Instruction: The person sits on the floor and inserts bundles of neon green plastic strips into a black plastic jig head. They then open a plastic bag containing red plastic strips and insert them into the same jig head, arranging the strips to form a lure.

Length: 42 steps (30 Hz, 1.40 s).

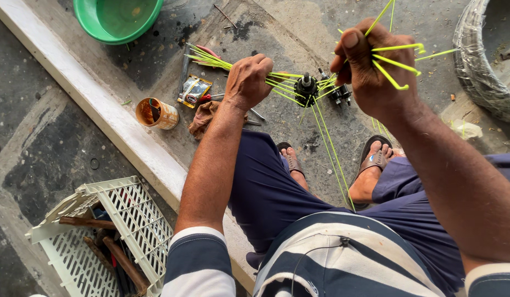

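- Yellow-green plastic strands (290,88) fan from a small black hub (306,88), held taut above the concrete floor (321,27) between the knees.
- Left hand (248,82) is fisted around one bundle, steadying it.
- Right hand (373,69), raised higher, pinches bent strands between thumb and fingers.
- Green basin (116,19), open tin (156,113) and white crate (128,220) sit aside.

1. Thin yellow-green plastic strands (321,124), smooth with a slight sheen, run through the black, matt, round hub (306,88).
2. At eleven o'clock sits the glossy green plastic basin (118,19).
3. At nine o'clock lies the small metal tin (157,113), its orange inside wet-looking.
4. Beside it, the crumpled brown cloth rag (202,118), matt.
5. At seven o'clock, the white plastic lattice crate (128,212) holds rusty, rough metal tools.
6. The grey concrete floor (40,148) is rough and stained.
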{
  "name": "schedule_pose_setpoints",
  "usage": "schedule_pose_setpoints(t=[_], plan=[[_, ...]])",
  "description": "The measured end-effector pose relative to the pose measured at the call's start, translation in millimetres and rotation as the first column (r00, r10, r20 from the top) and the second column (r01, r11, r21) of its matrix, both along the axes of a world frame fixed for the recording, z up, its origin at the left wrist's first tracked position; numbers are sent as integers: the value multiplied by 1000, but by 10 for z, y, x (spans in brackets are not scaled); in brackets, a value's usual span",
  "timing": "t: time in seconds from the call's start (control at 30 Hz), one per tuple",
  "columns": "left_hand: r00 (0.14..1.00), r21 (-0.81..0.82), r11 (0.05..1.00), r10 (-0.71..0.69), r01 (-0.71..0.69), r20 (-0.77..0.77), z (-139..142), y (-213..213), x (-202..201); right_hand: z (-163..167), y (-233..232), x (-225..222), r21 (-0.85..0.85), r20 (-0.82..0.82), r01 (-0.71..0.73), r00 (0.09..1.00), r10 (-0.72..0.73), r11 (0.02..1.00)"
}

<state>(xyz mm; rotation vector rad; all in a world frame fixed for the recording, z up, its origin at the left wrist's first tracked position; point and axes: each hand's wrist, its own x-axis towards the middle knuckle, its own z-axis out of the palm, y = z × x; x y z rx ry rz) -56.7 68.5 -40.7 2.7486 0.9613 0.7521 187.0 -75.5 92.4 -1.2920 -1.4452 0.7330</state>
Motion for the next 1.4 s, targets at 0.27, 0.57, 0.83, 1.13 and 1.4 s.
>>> schedule_pose_setpoints(t=[0.27, 0.57, 0.83, 1.13, 1.4], plan=[[1000, 2, 1000, 3, -4, 25, 14, 11, 5, -87, 39, -22, 24, 29, -17, 999, 17, 1000], [1000, 7, 1000, -3, 3, 12, 22, 6, 7, 216, 239, -231, -97, 591, -127, 791, 160, 987], [999, -21, 999, 28, -27, 37, 22, 11, -26, 359, -142, 123, 85, 4, -134, 991, 134, 987], [999, 47, 998, 36, -37, 14, -36, 21, -26, -153, -442, 255, 144, -119, 41, 993, -23, 989], [999, 44, 999, 33, -33, 2, -17, 11, -10, -454, -263, 55, 158, 113, 32, 992, -50, 987]])
